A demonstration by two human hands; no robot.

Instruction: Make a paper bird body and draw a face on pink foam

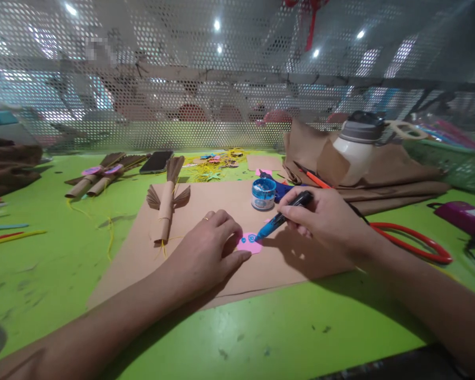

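My right hand [320, 216] grips a marker [271, 225] with a blue barrel and a black end, its tip at the surface of a small pink paper piece [254, 246]. Blue drawn marks, one a ringed eye shape, show on that paper. My left hand [209, 245], wearing a ring, pinches the paper's left edge between thumb and curled fingers, hiding part of it. Beneath both lies a brown paper sheet [221, 290]. A folded-paper figure with a rolled tube body [166, 211] rests on the sheet's left. Just beyond my right hand stands a small jar of blue stuff [263, 194].
Scissors with red handles [411, 240] lie at the right, near a purple device [463, 216]. Behind them are brown paper folds [396, 190] and a white bottle [356, 148]. Two similar figures [98, 177], a phone [156, 162] and yellow scraps [221, 163] lie further back.
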